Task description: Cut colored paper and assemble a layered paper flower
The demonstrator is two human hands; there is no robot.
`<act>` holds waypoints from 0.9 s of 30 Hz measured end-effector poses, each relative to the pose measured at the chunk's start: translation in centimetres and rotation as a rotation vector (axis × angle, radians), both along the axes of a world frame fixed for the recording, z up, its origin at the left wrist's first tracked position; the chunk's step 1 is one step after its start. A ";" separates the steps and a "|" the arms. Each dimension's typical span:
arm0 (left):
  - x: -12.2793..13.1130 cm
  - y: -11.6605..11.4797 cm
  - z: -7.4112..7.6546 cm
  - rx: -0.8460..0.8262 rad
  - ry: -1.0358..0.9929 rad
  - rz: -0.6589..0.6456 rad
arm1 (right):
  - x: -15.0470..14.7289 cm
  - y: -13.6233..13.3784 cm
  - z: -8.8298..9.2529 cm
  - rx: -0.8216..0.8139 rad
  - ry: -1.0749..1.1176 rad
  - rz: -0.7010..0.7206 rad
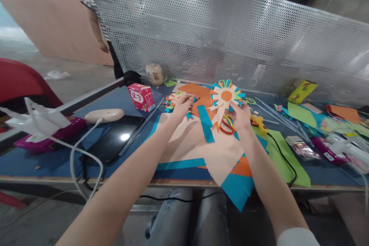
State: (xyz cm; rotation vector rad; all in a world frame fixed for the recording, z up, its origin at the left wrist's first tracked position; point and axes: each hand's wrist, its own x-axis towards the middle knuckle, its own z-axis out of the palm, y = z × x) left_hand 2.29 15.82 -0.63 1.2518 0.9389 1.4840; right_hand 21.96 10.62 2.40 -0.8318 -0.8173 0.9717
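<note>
My right hand is closed on a paper rosette with an orange centre, cream, blue and green strips and a cream tail; the rosette stands tilted toward me. My left hand hovers over or touches a second paper rosette, hiding much of it; its fingers are pinched, and what they hold is too small to tell. Between the hands lies a blue paper strip on orange and cream sheets. Red and yellow paper loops sit below my right hand. Close by is a yellow glue gun.
At left are a pink box, a black phone, a white corded device and a tissue pack. Glue sticks and paper scraps lie at right. A perforated metal panel backs the table. Someone stands behind.
</note>
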 end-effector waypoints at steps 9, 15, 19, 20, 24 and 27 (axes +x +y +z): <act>0.5 -1.0 0.7 0.123 0.148 -0.078 | 0.2 -0.1 -0.1 -0.042 0.112 0.073; 1.0 -1.6 1.1 0.178 0.139 -0.081 | 0.2 0.0 -0.3 -0.092 0.151 0.065; 0.8 -1.5 1.0 0.155 0.194 -0.035 | 0.8 0.2 -0.2 -0.060 0.147 0.000; 0.7 -1.3 0.9 0.139 0.199 -0.019 | 1.0 0.3 -0.1 -0.049 0.160 -0.021; 0.2 -0.6 0.8 0.173 0.093 0.142 | 2.1 0.8 0.1 0.012 0.228 -0.076; -0.2 -0.1 0.7 0.157 0.057 0.287 | 2.9 1.1 0.2 0.047 0.285 -0.133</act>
